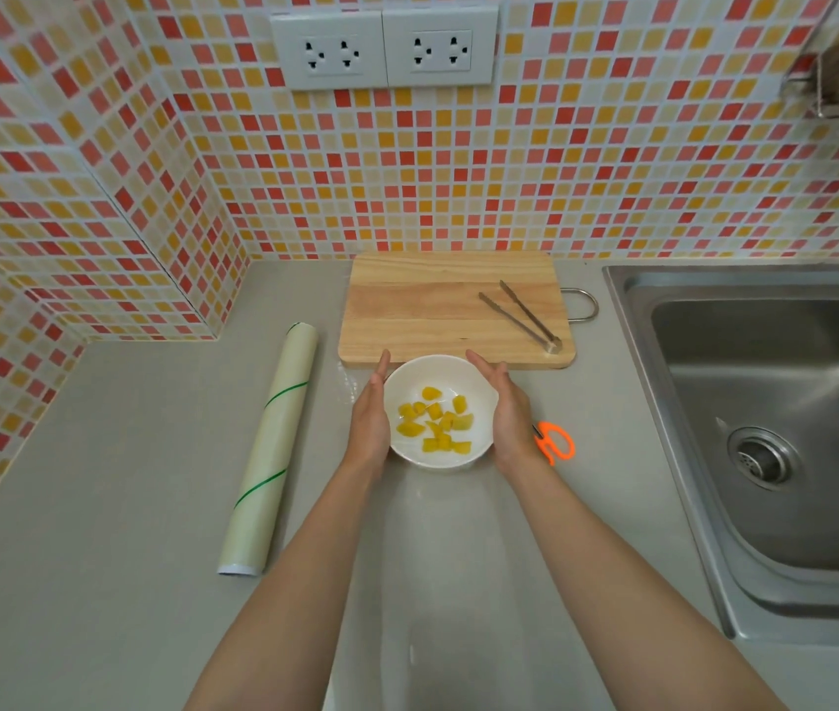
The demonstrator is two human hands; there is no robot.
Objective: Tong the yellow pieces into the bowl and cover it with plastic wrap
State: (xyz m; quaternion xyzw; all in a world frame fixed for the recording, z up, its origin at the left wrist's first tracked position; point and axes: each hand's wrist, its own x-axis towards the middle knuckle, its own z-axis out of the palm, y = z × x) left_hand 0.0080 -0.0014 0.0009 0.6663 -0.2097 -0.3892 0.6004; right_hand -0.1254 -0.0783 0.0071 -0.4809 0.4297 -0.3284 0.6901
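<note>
A white bowl stands on the grey counter just in front of the wooden cutting board. Several yellow pieces lie in it. My left hand lies flat against the bowl's left side and my right hand against its right side, fingers straight and together. A faint glossy sheen of clear film shows beside the bowl's left rim and on the counter towards me; I cannot tell whether it covers the bowl. The metal tongs rest on the board's right part. The plastic wrap roll lies left of the bowl.
Orange-handled scissors lie just right of my right wrist. A steel sink fills the right side. The tiled wall with sockets stands behind the board and steps forward at the left.
</note>
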